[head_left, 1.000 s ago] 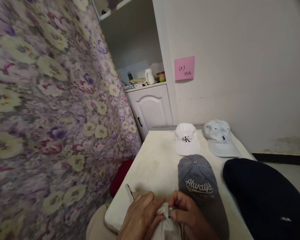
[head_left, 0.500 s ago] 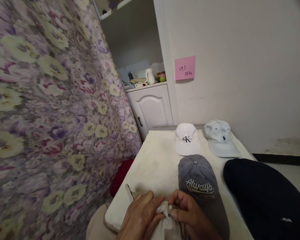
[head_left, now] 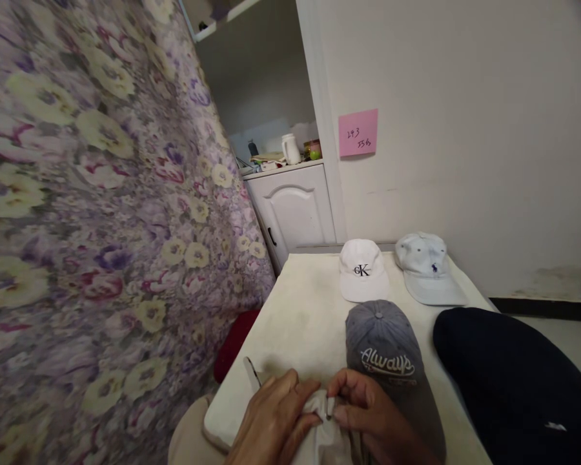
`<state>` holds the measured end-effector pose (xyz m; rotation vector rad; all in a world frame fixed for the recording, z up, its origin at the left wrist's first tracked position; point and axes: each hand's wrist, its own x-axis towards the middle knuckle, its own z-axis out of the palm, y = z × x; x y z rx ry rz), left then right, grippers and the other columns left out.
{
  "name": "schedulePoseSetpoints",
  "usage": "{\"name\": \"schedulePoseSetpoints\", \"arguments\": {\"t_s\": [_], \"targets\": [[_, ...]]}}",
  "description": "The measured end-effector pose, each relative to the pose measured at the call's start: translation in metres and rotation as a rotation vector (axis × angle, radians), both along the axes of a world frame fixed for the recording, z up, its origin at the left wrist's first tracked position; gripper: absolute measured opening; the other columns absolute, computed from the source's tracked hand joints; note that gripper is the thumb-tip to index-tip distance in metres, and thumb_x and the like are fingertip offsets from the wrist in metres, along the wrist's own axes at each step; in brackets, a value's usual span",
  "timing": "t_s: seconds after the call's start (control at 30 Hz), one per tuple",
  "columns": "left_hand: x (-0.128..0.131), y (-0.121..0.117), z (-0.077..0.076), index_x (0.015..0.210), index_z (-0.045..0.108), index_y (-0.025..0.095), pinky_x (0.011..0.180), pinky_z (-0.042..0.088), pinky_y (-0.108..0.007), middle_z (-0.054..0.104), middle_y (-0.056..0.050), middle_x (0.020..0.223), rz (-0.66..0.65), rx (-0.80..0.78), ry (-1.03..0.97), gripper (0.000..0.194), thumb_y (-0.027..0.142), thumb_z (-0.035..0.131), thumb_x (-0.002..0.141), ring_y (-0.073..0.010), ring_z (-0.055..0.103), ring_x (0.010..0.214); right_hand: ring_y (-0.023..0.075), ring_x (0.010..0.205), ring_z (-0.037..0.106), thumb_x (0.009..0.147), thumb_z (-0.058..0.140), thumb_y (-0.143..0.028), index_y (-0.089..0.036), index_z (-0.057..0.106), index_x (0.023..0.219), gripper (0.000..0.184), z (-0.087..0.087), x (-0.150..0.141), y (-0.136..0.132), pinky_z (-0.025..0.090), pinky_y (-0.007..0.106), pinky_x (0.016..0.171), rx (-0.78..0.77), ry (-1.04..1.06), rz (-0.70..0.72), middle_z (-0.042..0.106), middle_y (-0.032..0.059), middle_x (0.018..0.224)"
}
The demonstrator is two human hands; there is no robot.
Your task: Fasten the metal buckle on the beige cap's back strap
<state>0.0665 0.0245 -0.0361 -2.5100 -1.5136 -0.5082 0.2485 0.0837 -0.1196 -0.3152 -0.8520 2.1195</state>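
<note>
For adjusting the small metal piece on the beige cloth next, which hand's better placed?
Probably right: the right hand is right at the small metal piece, while the left hand steadies the beige cloth beside it.

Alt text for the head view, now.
Left hand and right hand pinch beige fabric with a small metal piece at a table. Beside the right hand lies a gray "Always" baseball cap. Nearby lie a white cap, pale-blue cap and navy cap.

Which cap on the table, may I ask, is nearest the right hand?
The grey "Always" cap: it lies right by the right hand, while the white cap, pale blue cap and navy cap lie farther off.
</note>
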Motion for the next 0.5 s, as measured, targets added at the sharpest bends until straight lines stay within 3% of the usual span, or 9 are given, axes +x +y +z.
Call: {"name": "schedulePoseSetpoints", "arguments": {"t_s": [0.5], "targets": [[0.003, 0.001, 0.003, 0.118, 0.060, 0.026, 0.063, 0.058, -0.030, 0.068, -0.002, 0.083, -0.008, 0.016, -0.023, 0.025, 0.038, 0.054, 0.097, -0.0188, 0.068, 0.072, 0.0109, 0.059, 0.044, 0.056, 0.086, -0.028, -0.019, 0.063, 0.074, 0.031, 0.016, -0.007, -0.009, 0.031, 0.024, 0.058, -0.087, 0.006, -0.093, 0.059, -0.0045, 0.064]]}}
